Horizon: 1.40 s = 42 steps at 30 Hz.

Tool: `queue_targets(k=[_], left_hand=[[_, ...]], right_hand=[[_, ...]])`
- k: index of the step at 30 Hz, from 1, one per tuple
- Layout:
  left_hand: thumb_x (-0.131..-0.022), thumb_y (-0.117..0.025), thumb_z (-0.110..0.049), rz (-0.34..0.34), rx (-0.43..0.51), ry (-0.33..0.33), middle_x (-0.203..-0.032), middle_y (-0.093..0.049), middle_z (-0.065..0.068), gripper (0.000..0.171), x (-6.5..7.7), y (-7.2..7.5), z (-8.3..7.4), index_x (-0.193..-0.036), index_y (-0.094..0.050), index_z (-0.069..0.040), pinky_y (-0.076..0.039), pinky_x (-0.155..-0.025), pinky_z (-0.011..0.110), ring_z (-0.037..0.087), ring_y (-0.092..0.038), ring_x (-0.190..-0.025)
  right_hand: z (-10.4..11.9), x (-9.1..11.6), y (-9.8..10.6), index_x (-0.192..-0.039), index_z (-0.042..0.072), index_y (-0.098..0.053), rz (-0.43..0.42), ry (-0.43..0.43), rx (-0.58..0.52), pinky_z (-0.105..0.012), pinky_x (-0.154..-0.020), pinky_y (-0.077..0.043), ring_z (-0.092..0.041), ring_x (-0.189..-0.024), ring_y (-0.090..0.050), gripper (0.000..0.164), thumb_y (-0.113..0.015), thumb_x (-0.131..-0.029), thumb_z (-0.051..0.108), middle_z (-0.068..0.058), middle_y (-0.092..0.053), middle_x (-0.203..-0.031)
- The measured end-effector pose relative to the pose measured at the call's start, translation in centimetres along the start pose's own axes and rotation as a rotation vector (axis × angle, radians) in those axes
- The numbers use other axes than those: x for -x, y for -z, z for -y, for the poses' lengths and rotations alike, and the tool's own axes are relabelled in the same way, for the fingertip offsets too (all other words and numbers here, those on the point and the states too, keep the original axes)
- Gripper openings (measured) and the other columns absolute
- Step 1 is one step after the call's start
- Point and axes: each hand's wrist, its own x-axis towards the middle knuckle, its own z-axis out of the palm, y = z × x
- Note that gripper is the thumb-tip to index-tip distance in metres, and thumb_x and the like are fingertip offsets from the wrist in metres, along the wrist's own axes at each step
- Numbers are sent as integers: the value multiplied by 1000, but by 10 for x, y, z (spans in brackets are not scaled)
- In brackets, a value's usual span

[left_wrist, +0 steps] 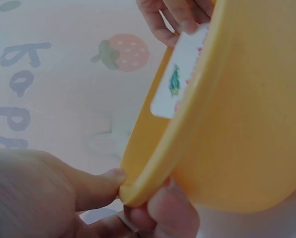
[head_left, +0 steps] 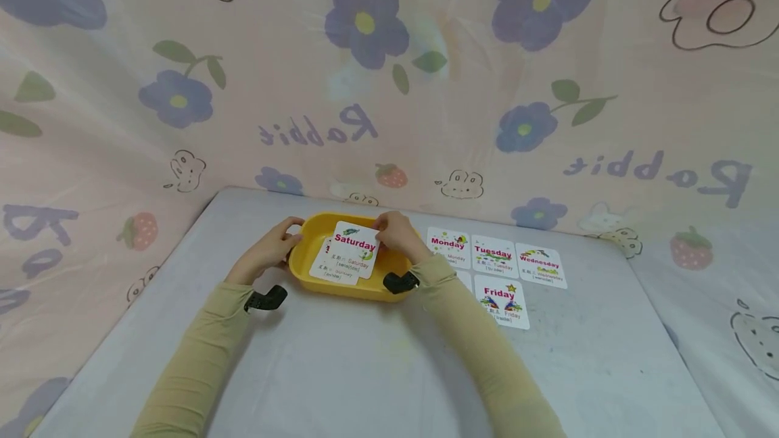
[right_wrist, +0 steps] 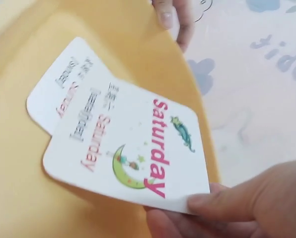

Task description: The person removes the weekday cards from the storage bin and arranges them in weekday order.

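A yellow oval basin [head_left: 316,269] stands toward the back of the table. My left hand [head_left: 268,251] pinches its left rim, thumb above and fingers beneath, as the left wrist view shows. Between thumb and fingers my right hand [head_left: 398,234] holds the edge of a white Saturday card [right_wrist: 133,144], which has a moon and a green figure printed on it. Partly covered by that card, a Sunday card [right_wrist: 63,82] lies in the basin. The Saturday card is over the basin, overlapping the Sunday one.
Right of the basin lie the Monday card [head_left: 448,247], Tuesday card [head_left: 495,257] and Wednesday card [head_left: 540,265] in a row. Below them is the Friday card [head_left: 502,301], with another card [head_left: 464,280] mostly hidden by my right arm. A printed curtain [head_left: 426,140] rises behind the table [head_left: 341,370].
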Motion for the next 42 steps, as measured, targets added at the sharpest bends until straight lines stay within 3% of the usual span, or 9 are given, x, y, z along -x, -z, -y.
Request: queue_targets(k=[5,11,22,30,34,42], left_hand=[[-105,-40,-20,2,1,-6,-102,-57,22,43,-1,0,-1,-145,-29,-12,-55,-60,40,22,-56,-65],[-105,-39,-18,12,1,-19,-102,-55,22,43,0,1,-2,-146,-27,-10,-55,-59,42,22,-56,-65],[-105,-39,-18,23,-11,-16,-103,-56,22,43,1,2,1,-145,-27,-9,-55,-61,39,23,-56,-68],[-105,-38,-18,29,-4,4,-99,-55,21,44,4,0,6,-146,-26,-9,-54,-60,41,22,-55,-65],[-105,-39,-19,17,-2,-5,-104,-56,23,43,2,0,6,-146,-27,-10,-55,-62,41,22,-55,-67],[-105,-39,-20,9,-3,-11,-102,-55,23,45,-1,-2,2,-147,-26,-10,-55,-62,39,24,-55,-68]], right_hand=[[5,10,21,-113,-5,-59,-15,38,-50,-45,-76,-55,-40,-86,-65,21,-53,-93,-4,-20,-61,-97],[6,29,58,-115,-5,-57,-39,56,-121,-42,-77,-55,-31,-83,-65,23,-51,-93,-4,-21,-62,-100],[-44,76,119,-124,-5,-49,-14,127,-96,-44,-82,-53,-32,-95,-61,29,-48,-96,-2,-23,-57,-103],[-105,112,155,-131,0,-48,-31,1,-145,-43,-82,-48,-27,-93,-57,32,-47,-99,5,-22,-57,-114],[-128,128,171,-134,0,-46,-66,-48,-134,-43,-87,-46,-30,-101,-56,34,-45,-100,7,-25,-53,-122],[-170,164,191,-139,-1,-42,-190,-152,-29,-34,-83,-48,-30,-104,-48,39,-43,-101,9,-22,-47,-122]])
